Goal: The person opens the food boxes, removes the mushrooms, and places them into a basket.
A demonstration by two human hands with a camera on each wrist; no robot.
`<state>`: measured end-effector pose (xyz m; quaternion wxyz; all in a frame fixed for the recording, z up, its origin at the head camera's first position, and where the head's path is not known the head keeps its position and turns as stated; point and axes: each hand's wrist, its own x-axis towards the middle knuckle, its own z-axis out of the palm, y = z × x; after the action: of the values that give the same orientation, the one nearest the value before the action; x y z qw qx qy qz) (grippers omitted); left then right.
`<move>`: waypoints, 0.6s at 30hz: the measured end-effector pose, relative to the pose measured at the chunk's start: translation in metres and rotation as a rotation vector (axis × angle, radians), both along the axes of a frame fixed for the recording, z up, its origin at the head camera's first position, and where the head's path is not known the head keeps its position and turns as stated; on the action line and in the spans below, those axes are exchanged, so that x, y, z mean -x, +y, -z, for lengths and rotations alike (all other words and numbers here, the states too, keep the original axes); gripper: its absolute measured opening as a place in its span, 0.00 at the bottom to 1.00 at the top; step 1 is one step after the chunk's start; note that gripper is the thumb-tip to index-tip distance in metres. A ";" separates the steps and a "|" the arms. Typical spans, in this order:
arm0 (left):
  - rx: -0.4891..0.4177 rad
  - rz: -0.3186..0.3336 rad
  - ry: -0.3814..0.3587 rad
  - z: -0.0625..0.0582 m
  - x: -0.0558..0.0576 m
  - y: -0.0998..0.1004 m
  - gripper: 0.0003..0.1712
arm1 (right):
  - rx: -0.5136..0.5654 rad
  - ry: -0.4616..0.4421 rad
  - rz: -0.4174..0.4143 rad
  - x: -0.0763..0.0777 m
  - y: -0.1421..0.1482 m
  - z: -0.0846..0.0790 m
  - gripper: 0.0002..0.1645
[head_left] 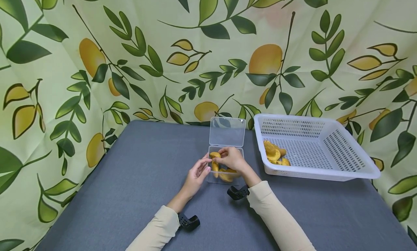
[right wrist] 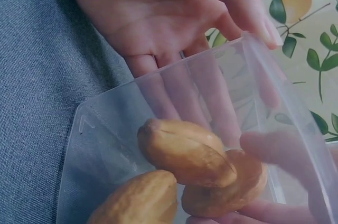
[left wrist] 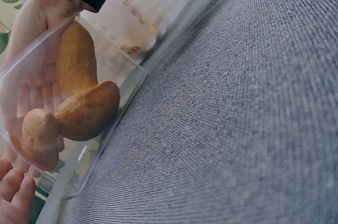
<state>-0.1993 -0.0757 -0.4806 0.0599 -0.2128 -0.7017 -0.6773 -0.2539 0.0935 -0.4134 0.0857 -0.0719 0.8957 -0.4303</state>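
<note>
A clear plastic box (head_left: 225, 177) with its lid (head_left: 227, 132) raised stands on the table. Inside lie several yellow-brown, potato-like pieces (left wrist: 88, 111), seen through the walls in both wrist views. My right hand (head_left: 232, 159) reaches into the box from the right. Its thumb and fingers pinch one piece (right wrist: 227, 187) at the left side of the box. My left hand (head_left: 195, 173) rests at the box's left wall, its fingers fairly straight. In the right wrist view the left fingers (right wrist: 214, 94) show through the clear wall, with the thumb at the rim's corner.
A white slotted basket (head_left: 312, 173) stands to the right of the box, with more of the yellow-brown pieces (head_left: 274, 153) at its left end. Grey cloth (head_left: 137, 186) covers the table. A leaf-patterned curtain (head_left: 195, 81) hangs behind and at both sides.
</note>
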 end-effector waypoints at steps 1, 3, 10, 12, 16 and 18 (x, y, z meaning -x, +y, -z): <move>0.002 -0.001 0.002 0.000 0.000 0.000 0.18 | -0.001 -0.002 0.006 0.000 0.000 0.000 0.21; 0.004 0.000 0.007 0.000 0.000 0.000 0.18 | -0.004 -0.003 0.020 0.000 -0.001 0.000 0.21; 0.006 0.005 -0.001 0.001 0.001 0.000 0.18 | 0.011 0.018 0.055 -0.001 -0.002 0.000 0.20; 0.006 0.005 -0.005 0.001 0.001 0.000 0.18 | 0.018 0.031 0.058 -0.001 -0.001 0.000 0.20; 0.005 0.003 -0.004 0.001 0.000 0.000 0.18 | 0.034 0.060 0.071 -0.002 -0.001 -0.001 0.19; 0.006 0.001 0.002 0.001 0.000 -0.001 0.18 | 0.048 0.072 0.080 -0.002 -0.002 -0.003 0.20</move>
<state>-0.1997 -0.0765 -0.4818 0.0596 -0.2142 -0.7034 -0.6752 -0.2519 0.0918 -0.4107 0.0344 -0.0534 0.8897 -0.4521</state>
